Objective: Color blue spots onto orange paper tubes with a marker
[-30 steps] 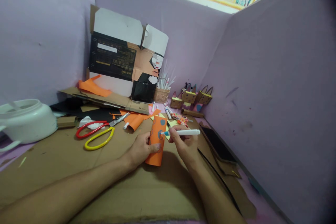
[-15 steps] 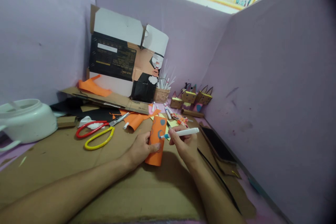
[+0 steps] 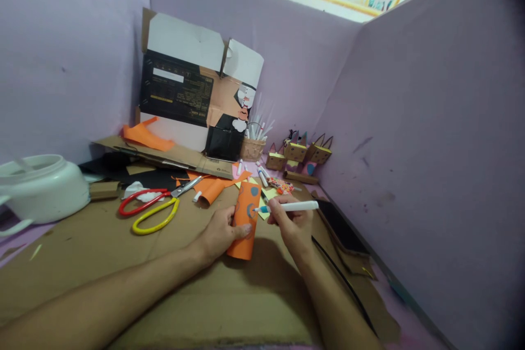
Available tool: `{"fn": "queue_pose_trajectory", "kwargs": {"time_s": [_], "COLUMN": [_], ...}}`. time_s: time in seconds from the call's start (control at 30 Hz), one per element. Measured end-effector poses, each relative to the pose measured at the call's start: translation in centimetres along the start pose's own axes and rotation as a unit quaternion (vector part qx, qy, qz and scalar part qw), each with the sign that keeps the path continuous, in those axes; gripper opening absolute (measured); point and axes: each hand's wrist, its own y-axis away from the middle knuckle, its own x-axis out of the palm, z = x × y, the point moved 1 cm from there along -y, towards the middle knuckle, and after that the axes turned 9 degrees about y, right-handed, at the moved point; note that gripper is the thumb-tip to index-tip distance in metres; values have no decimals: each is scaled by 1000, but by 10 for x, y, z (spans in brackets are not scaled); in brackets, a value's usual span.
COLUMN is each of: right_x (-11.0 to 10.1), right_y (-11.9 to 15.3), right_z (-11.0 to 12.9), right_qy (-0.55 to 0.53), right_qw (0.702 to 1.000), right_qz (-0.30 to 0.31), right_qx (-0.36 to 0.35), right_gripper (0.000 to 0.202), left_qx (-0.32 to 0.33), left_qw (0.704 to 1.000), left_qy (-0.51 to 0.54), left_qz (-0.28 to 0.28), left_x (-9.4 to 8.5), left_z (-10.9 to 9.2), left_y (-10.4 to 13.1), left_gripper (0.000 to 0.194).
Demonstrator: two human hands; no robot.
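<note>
Left hand (image 3: 219, 234) grips the orange tube (image 3: 241, 249) near the middle of the surface (image 3: 184, 301); right hand (image 3: 294, 229) pinches a white marker (image 3: 301, 206). Its tip has shifted slightly right, to the edge of a partly filled blue circle (image 3: 250, 211), so the colouring there seems unfinished.

L arm (image 3: 135, 295) slants in from bottom L, L hand (image 3: 219, 234) curled in a grip, thumb stretched R! R arm (image 3: 330, 295) angles up from bottom R, R hand (image 3: 293, 224) pinching, thumb fwd, hands nr but apart.

Scissors (image 3: 175, 193) on brown cardboard (image 3: 197, 301).
</note>
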Motion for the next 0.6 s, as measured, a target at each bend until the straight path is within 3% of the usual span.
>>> {"fn": "queue_pose_trajectory", "kwargs": {"time_s": [0.6], "right_x": [2], "right_y": [1], "right_z": [-8], "right_qy": [12], "right_qw": [1000], "right_qz": [14], "right_qx": [-13], "right_gripper": [23], "left_qx": [24], "left_qw": [999], "left_qy": [-40], "left_qz": [8], "left_x": [-4], "left_z": [4], "left_y": [-2], "left_gripper": [33]}}
